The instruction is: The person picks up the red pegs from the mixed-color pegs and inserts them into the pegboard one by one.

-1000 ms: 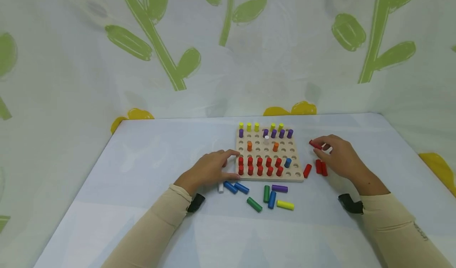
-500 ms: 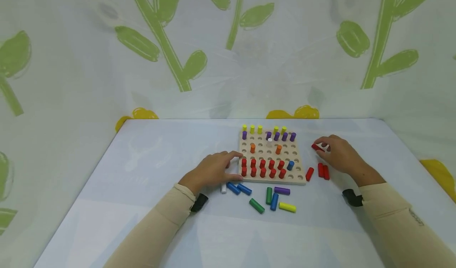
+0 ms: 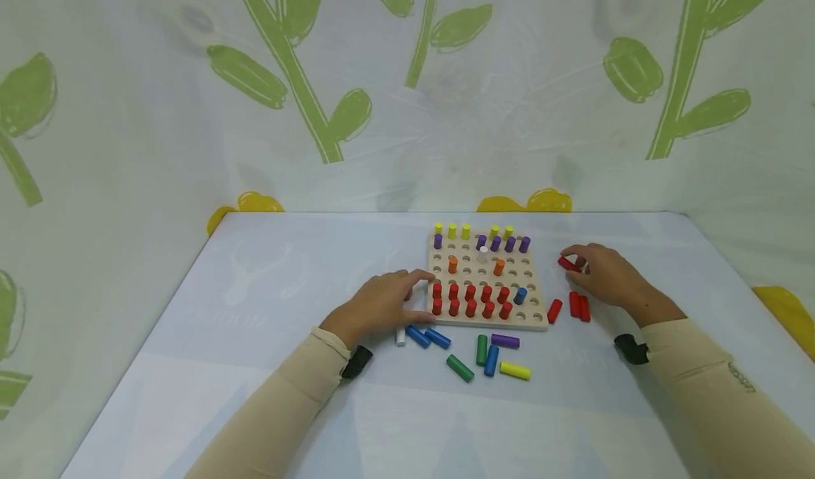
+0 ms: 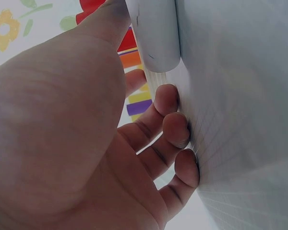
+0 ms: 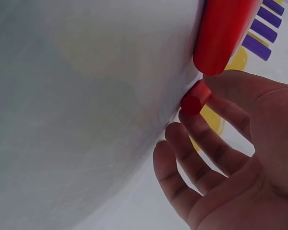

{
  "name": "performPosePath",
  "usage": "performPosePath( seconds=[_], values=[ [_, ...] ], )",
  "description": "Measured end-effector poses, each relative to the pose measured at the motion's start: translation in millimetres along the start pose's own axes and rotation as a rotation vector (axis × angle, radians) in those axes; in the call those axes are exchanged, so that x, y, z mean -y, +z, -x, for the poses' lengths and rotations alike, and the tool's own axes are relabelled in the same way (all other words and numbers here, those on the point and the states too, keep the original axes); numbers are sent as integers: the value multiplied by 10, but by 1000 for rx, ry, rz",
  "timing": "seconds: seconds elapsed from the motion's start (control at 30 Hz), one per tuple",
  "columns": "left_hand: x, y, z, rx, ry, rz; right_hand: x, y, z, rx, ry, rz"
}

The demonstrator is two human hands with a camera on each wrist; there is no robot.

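Note:
A wooden pegboard (image 3: 484,279) lies on the table with several coloured pegs standing in its holes; several red pegs (image 3: 470,308) fill much of its two front rows. My left hand (image 3: 378,306) rests at the board's left edge, index finger and thumb touching its side near the front left corner. In the left wrist view its other fingers bend loosely onto the table, behind a white peg (image 4: 156,36). To the right of the board, my right hand (image 3: 605,274) pinches a red peg (image 3: 568,263) between thumb and fingers, low at the table surface.
Three loose red pegs (image 3: 575,305) lie between the board and my right hand. In front of the board are blue pegs (image 3: 492,360), green pegs (image 3: 460,368), a purple peg (image 3: 506,341) and a yellow peg (image 3: 515,371). A leaf-patterned wall (image 3: 395,146) stands behind the table.
The head view has shifted slightly, so everything sits a little lower and further right. Both hands keep nearly the same places relative to the board and pegs.

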State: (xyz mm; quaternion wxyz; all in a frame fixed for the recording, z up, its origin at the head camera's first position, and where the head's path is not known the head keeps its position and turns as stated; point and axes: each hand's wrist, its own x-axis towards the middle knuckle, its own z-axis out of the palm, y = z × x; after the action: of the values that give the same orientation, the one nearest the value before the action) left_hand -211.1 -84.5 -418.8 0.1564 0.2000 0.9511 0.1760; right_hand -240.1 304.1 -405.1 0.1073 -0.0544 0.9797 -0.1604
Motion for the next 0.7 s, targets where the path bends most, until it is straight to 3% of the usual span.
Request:
performPosePath(
  seconds=[0.7],
  values=[
    [11,-5,4,-15,29,-3,21,-17,-49,61,5,31]
  ],
)
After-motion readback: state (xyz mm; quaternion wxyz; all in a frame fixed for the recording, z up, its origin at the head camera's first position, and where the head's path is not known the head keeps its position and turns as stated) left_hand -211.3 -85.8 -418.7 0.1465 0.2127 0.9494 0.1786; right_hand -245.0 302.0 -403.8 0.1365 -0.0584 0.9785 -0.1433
